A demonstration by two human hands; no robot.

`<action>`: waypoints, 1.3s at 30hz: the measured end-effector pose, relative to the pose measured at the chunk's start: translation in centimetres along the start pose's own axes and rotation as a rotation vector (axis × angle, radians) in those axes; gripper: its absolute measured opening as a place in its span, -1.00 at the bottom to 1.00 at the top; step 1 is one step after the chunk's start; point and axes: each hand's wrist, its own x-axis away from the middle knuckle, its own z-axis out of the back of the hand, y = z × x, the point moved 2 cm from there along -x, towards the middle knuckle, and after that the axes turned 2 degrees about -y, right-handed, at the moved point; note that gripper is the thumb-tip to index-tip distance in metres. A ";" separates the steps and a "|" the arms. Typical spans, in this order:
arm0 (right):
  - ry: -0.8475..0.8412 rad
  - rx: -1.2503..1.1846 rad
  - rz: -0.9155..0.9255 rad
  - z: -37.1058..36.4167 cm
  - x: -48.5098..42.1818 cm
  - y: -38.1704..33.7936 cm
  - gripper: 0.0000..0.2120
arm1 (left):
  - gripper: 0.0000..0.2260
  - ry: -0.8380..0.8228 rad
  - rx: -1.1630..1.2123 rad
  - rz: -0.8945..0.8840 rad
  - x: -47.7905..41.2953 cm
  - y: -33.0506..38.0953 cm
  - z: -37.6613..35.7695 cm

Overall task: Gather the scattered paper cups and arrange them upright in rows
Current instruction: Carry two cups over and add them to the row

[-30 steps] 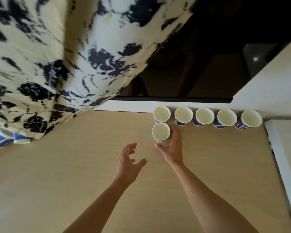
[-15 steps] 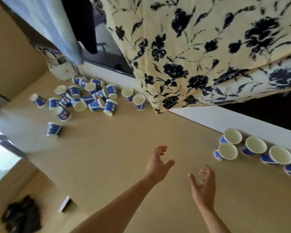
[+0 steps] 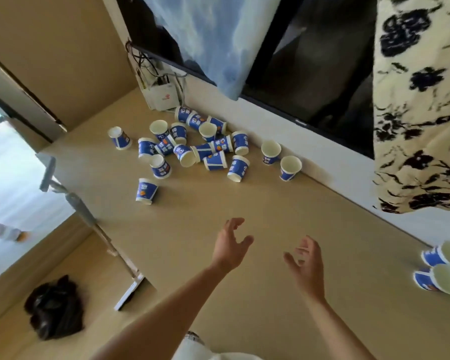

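Observation:
Several blue-and-white paper cups [image 3: 192,144] lie scattered in a heap at the far left of the wooden table [image 3: 192,229], some upside down, some on their sides. Two upright cups [image 3: 270,152] [image 3: 290,167] stand apart near the wall. At the right edge two arranged upright cups [image 3: 444,279] [image 3: 444,253] show. My left hand [image 3: 230,245] and my right hand [image 3: 305,266] hover over the bare middle of the table, fingers spread and loosely curved, holding nothing, well short of the heap.
A floral cloth [image 3: 418,100] hangs at the upper right over a dark screen [image 3: 309,74]. A white box with cables [image 3: 164,96] sits by the wall behind the heap. A stand [image 3: 89,219] rises beside the table's left edge; a black bag [image 3: 55,307] lies on the floor.
My right hand let go of the cup it set in the second row. The view swung left from the arranged cups to the scattered heap, and both hands moved left with it.

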 end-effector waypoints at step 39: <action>-0.398 -0.352 -0.340 -21.5 -4.2 -15.1 -0.49 | -0.36 -0.138 -0.073 -0.335 -10.4 -5.1 15.8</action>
